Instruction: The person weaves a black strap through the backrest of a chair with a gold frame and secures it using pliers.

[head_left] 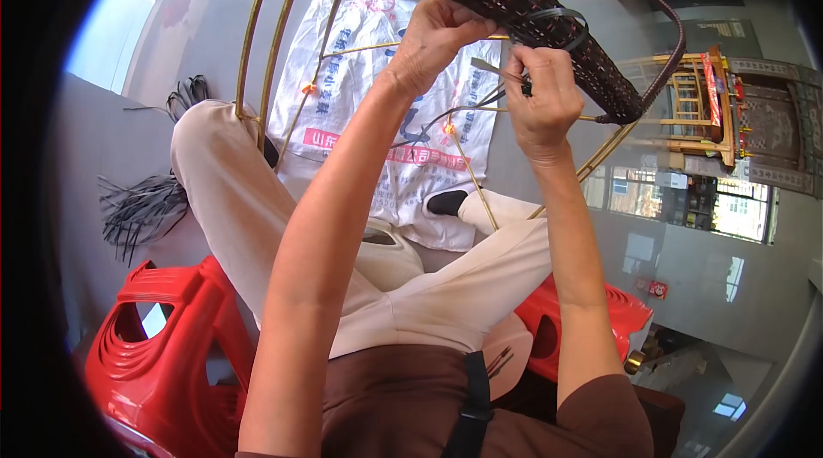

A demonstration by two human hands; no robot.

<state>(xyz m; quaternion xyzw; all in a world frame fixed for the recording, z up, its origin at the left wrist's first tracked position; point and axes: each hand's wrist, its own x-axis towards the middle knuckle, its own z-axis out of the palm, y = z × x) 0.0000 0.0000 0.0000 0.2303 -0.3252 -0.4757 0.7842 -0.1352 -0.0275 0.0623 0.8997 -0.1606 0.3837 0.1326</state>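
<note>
A dark brown woven panel (591,64) with reddish flecks, part of a chair-like piece on a thin gold metal frame (276,47), hangs across the top. My left hand (437,38) is pinched against the panel's lower edge; whatever its fingertips hold is hidden. To its right, just below the weave, my right hand (544,102) is closed around a slim piece with a flat grey end (487,66); whether it is a tool or a strip I cannot tell. A loose dark weaving strip (429,121) curves below my hands. Another strip loop (583,21) stands out from the weave.
A printed white sack (386,184) lies under the frame. Bundles of dark strips (146,214) rest on the floor at left. Red plastic stools (163,355) flank my seat. The frame's legs come down near my knees. Wooden furniture (686,107) stands at far right.
</note>
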